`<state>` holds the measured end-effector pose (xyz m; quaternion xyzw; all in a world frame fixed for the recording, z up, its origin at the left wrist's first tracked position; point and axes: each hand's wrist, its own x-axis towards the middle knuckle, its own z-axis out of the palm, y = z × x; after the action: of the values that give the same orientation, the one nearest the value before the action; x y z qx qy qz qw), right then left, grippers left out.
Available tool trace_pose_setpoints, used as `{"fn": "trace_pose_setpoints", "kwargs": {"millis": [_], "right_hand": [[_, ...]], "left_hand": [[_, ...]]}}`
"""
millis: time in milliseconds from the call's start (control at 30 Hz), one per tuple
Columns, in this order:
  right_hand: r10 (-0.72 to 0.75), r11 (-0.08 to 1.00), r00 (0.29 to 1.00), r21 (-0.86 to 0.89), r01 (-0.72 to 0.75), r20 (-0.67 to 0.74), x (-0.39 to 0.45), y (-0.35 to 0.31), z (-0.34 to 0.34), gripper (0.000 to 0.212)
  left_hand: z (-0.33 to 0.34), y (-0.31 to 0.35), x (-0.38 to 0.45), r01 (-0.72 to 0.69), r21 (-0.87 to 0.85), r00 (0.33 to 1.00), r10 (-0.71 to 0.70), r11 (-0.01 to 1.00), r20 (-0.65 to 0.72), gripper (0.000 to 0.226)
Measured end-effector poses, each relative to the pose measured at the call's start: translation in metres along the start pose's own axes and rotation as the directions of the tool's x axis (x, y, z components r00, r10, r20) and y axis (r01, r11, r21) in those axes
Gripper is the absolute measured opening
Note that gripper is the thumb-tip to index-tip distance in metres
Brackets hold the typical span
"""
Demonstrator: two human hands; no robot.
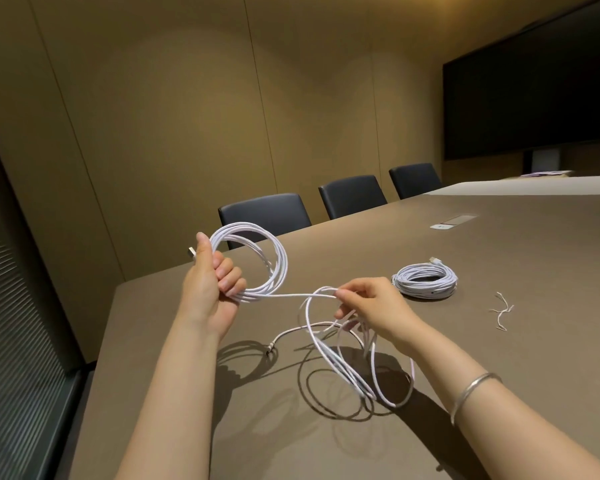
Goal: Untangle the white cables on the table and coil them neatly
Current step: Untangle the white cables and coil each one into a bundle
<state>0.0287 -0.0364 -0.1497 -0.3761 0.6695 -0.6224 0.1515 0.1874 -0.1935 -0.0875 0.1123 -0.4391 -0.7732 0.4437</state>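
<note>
Above the table [499, 341], left hand [210, 292] clamps the forming coil [253, 261] to keep its loops stacked; right hand [371, 306] pinches the loose strand [302, 295] to feed slack from the tangle [343, 362]; a finished coil [425, 279] lies beyond

Meeting room: brown worktop [499, 341], chairs, a dark screen.

Three black chairs [264, 211] [352, 195] [414, 180] stand along the worktop's far edge, pushed in close, in front of a tan panelled wall [187, 116]. A large dark screen [534, 91] fills the upper right. A flush hatch [452, 221] is set into the worktop surface towards the right. Papers [546, 173] lie at the far end, too blurred to read. A silver bangle [473, 393] circles one forearm. Slatted blinds [11, 341] cover the dark window on the left.
</note>
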Motion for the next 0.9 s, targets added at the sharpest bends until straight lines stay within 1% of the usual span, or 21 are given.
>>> {"fn": "trace_pose_setpoints", "kwargs": {"millis": [100, 167, 200, 267, 300, 367, 400, 433, 500, 533, 567, 600, 633, 667, 700, 733, 767, 800, 833, 867, 900], "right_hand": [[0.121, 0.987, 0.979, 0.127, -0.101, -0.165, 0.008, 0.008, -0.008, 0.015], [0.223, 0.948, 0.93, 0.285, -0.138, -0.291, 0.016, 0.016, -0.017, 0.016], [0.27, 0.917, 0.901, 0.375, -0.134, -0.339, 0.018, 0.02, -0.021, 0.016], [0.339, 0.871, 0.852, 0.476, -0.123, -0.399, 0.022, 0.026, -0.031, 0.019], [0.363, 0.865, 0.838, 0.482, -0.141, -0.408, 0.023, 0.028, -0.033, 0.02], [0.404, 0.878, 0.811, 0.426, -0.216, -0.422, 0.029, 0.039, -0.034, 0.022], [0.407, 0.899, 0.799, 0.349, -0.265, -0.442, 0.032, 0.045, -0.034, 0.023], [0.394, 0.918, 0.789, 0.245, -0.312, -0.471, 0.033, 0.047, -0.034, 0.029], [0.36, 0.918, 0.77, 0.052, -0.393, -0.527, 0.03, 0.044, -0.034, 0.048], [0.313, 0.923, 0.769, -0.014, -0.386, -0.557, 0.027, 0.039, -0.033, 0.057], [0.237, 0.937, 0.774, -0.071, -0.341, -0.587, 0.021, 0.031, -0.031, 0.061], [0.131, 0.958, 0.781, -0.126, -0.258, -0.61, 0.015, 0.022, -0.028, 0.059], [0.003, 0.971, 0.788, -0.187, -0.15, -0.616, 0.01, 0.011, -0.025, 0.052], [-0.13, 0.971, 0.796, -0.238, -0.018, -0.591, 0.005, 0.0, -0.021, 0.042], [-0.239, 0.96, 0.822, -0.256, 0.118, -0.516, -0.001, -0.012, -0.016, 0.033], [-0.292, 0.952, 0.87, -0.213, 0.222, -0.397, -0.005, -0.022, -0.011, 0.029], [-0.291, 0.955, 0.93, -0.125, 0.269, -0.226, -0.01, -0.03, -0.005, 0.029], [-0.262, 0.964, 0.965, -0.052, 0.261, -0.021, -0.016, -0.036, 0.0, 0.027], [-0.21, 0.974, 0.963, -0.048, 0.221, 0.169, -0.021, -0.038, 0.006, 0.026], [-0.168, 0.969, 0.945, -0.127, 0.21, 0.28, -0.024, -0.036, 0.011, 0.026], [-0.159, 0.947, 0.943, -0.226, 0.23, 0.293, -0.024, -0.031, 0.014, 0.026]], "left_hand": [[-0.003, 0.005, 0.0, -0.027, -0.007, 0.999, 0.027, 1.0, -0.027, 0.05], [-0.007, 0.01, 0.0, -0.052, -0.016, 0.997, 0.051, 0.999, -0.054, 0.05], [-0.009, 0.012, 0.0, -0.064, -0.025, 0.996, 0.062, 0.998, -0.072, 0.05], [-0.013, 0.016, 0.0, -0.084, -0.044, 0.992, 0.079, 0.995, -0.101, 0.05], [-0.014, 0.017, 0.001, -0.092, -0.048, 0.99, 0.086, 0.995, -0.111, 0.05], [-0.016, 0.017, 0.001, -0.097, -0.051, 0.988, 0.09, 0.994, -0.123, 0.05], [-0.015, 0.017, 0.001, -0.097, -0.052, 0.988, 0.09, 0.994, -0.125, 0.05], [-0.015, 0.017, 0.001, -0.097, -0.054, 0.988, 0.09, 0.994, -0.123, 0.051], [-0.014, 0.016, 0.001, -0.095, -0.05, 0.989, 0.089, 0.994, -0.117, 0.051], [-0.013, 0.016, 0.001, -0.094, -0.046, 0.989, 0.088, 0.995, -0.115, 0.051], [-0.013, 0.015, 0.001, -0.091, -0.041, 0.99, 0.086, 0.995, -0.112, 0.051], [-0.012, 0.015, 0.001, -0.088, -0.036, 0.991, 0.084, 0.995, -0.108, 0.051], [-0.01, 0.014, 0.0, -0.086, -0.03, 0.991, 0.083, 0.996, -0.102, 0.051], [-0.009, 0.012, 0.0, -0.084, -0.024, 0.992, 0.082, 0.996, -0.097, 0.051], [-0.007, 0.011, 0.0, -0.081, -0.018, 0.993, 0.08, 0.997, -0.092, 0.051], [-0.005, 0.01, -0.001, -0.079, -0.012, 0.993, 0.077, 0.997, -0.087, 0.051], [-0.004, 0.009, -0.001, -0.076, -0.007, 0.994, 0.075, 0.997, -0.084, 0.051], [-0.003, 0.009, -0.002, -0.074, -0.001, 0.994, 0.073, 0.997, -0.083, 0.051], [-0.002, 0.008, -0.002, -0.073, 0.005, 0.994, 0.073, 0.997, -0.082, 0.051], [-0.002, 0.009, -0.003, -0.074, 0.008, 0.994, 0.074, 0.997, -0.08, 0.051], [-0.002, 0.01, -0.003, -0.074, 0.009, 0.994, 0.074, 0.997, -0.08, 0.051]]}}
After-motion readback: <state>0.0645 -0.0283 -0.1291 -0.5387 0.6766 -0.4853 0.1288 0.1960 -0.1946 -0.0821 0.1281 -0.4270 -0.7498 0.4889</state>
